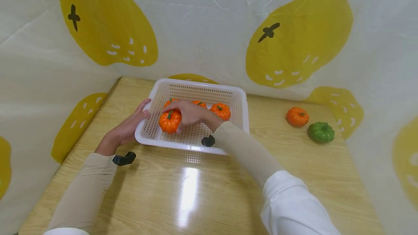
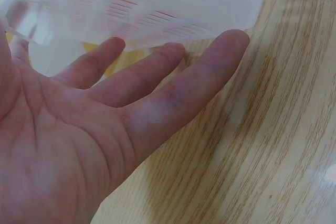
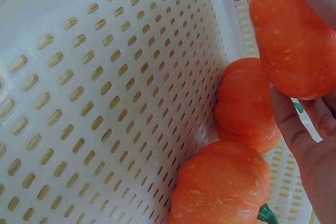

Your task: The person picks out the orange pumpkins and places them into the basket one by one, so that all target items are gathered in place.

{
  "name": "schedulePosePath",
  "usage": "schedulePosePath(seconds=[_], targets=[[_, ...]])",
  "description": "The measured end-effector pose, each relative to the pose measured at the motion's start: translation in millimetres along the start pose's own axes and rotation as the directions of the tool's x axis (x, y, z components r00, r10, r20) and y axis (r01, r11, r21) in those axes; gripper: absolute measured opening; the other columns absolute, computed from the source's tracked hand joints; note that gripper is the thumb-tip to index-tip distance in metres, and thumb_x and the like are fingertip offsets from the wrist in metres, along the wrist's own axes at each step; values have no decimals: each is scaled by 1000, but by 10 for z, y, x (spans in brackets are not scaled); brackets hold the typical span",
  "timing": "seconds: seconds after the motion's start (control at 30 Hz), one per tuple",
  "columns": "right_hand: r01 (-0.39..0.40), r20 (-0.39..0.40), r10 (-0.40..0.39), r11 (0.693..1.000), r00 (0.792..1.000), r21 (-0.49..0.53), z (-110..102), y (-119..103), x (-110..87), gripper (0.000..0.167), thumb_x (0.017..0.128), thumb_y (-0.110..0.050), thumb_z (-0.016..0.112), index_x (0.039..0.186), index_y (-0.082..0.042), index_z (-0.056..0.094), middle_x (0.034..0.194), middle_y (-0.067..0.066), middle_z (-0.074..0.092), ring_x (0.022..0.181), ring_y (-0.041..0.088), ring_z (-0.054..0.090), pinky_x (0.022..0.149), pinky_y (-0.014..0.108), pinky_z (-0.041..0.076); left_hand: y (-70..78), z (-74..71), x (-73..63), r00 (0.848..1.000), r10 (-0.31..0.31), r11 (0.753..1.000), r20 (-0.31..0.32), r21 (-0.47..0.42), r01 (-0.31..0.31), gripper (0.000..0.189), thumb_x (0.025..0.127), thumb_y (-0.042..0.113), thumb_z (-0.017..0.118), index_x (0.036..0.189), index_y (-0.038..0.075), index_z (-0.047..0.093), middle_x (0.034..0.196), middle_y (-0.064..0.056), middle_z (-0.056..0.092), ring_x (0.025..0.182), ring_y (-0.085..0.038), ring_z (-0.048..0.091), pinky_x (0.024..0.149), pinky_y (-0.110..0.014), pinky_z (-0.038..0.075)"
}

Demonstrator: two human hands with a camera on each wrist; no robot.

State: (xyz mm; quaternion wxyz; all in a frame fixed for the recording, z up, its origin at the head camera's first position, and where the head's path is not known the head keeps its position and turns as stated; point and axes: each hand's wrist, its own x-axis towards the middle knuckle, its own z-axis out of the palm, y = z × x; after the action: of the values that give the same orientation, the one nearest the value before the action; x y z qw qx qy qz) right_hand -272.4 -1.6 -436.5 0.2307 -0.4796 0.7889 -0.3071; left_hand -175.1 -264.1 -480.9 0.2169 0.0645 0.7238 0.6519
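A small orange pumpkin (image 1: 169, 123) with a green stem is between the thumb and fingers of my right hand (image 1: 191, 113), which reaches into a white plastic basket (image 1: 192, 147). In the right wrist view, the thumb is on one side of the held pumpkin (image 3: 294, 35) and fingertips touch its other side. Two more orange pumpkins (image 3: 247, 103) lie close by there; in the head view, one pumpkin (image 1: 220, 111) sits farther right in the basket. My left hand (image 1: 132, 124) is at the basket's left end, its fingers (image 2: 184, 93) extended against the outer wall.
On the right side of the wooden table (image 1: 156, 191) lie an orange pumpkin (image 1: 297, 116) and a green pumpkin-shaped gourd (image 1: 321, 132). A pale sheet (image 1: 202, 28) printed with yellow fruit hangs behind the table and along its sides.
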Motion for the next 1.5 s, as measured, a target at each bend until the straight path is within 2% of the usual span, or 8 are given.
schedulePosePath(seconds=[0.23, 0.7, 1.07, 1.5], targets=[[24, 31, -25, 999, 999, 29, 4, 7, 6, 84, 66, 1, 87, 145, -9, 60, 147, 8, 59, 129, 23, 54, 111, 36, 47, -1, -3, 2, 1000, -5, 1000, -1, -11, 5, 61, 112, 52, 26, 160, 52, -12, 173, -21, 8, 139, -53, 41, 94, -57, 57], [22, 80, -19, 999, 997, -27, 25, -39, 22, 85, 67, 4, 86, 146, -15, 60, 150, 5, 58, 134, 22, 51, 116, 38, 43, -3, -25, 0, 1000, 4, 1000, -1, 5, -4, 60, 112, 52, 26, 160, 52, -10, 173, -21, 10, 134, -44, 47, 95, -57, 57], [-7, 127, 11, 999, 992, -34, 51, -75, 44, 86, 71, 5, 85, 149, -18, 57, 155, 1, 55, 137, 20, 49, 119, 40, 40, 6, -37, -11, 1000, 8, 1000, 2, 8, -8, 60, 112, 53, 25, 161, 52, -10, 173, -21, 8, 137, -50, 42, 94, -60, 56], [16, 165, -10, 999, 986, -35, 69, -57, 69, 86, 70, 7, 83, 150, -13, 56, 157, 2, 54, 139, 20, 49, 120, 38, 39, -8, -44, 10, 1000, 6, 1000, 0, 9, -6, 60, 112, 52, 25, 161, 51, -10, 173, -21, 10, 135, -47, 46, 93, -57, 57]])
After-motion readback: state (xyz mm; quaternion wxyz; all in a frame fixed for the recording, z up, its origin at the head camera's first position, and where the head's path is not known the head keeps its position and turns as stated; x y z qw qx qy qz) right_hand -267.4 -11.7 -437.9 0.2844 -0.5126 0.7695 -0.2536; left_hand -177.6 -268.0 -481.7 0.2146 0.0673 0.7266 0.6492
